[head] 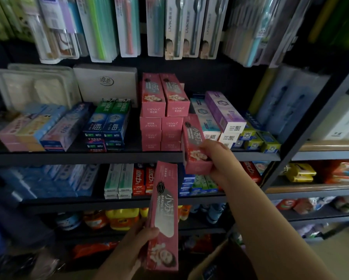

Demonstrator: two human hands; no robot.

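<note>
Left hand (136,248) grips the near pink toothpaste box (164,215) upright, below the shelf (68,158) edge; right hand (217,158) holds the far pink toothpaste box (194,142) at that edge, apparently touching the stacked pink boxes (161,126).

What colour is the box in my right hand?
The box in the right hand is pink with a grey label; head view.
</note>
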